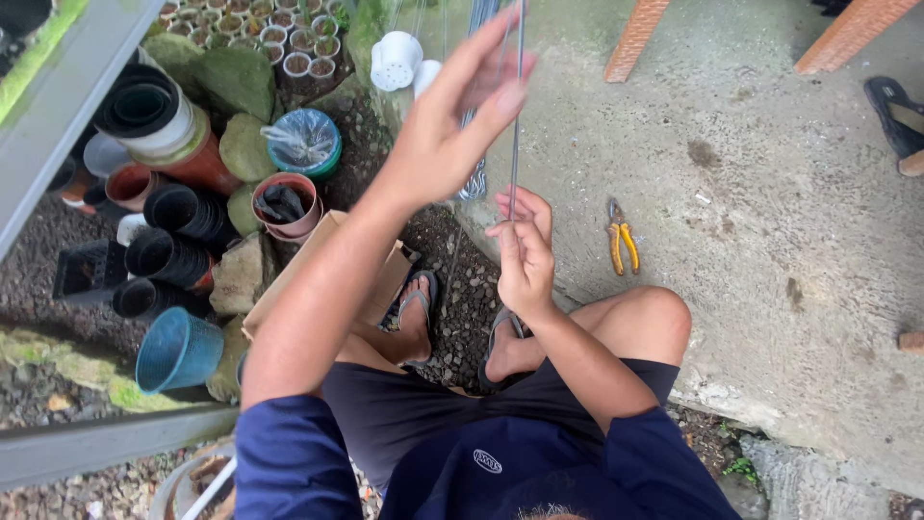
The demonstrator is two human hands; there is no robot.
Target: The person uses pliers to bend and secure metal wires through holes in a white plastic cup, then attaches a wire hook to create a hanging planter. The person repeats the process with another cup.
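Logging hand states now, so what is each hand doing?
Left hand: fingers spread open, fingertips against the thin metal wire.
Right hand: closed, pinching the same wire lower down.

Place: an outdoor plant-nursery work area is indicated.
Pots: stacked black plastic pots (178, 236) and small seedling pots (289, 29) are seen.
Ground: gravel (452, 250), mossy stones (236, 82) and a concrete slab (770, 193) are shown.
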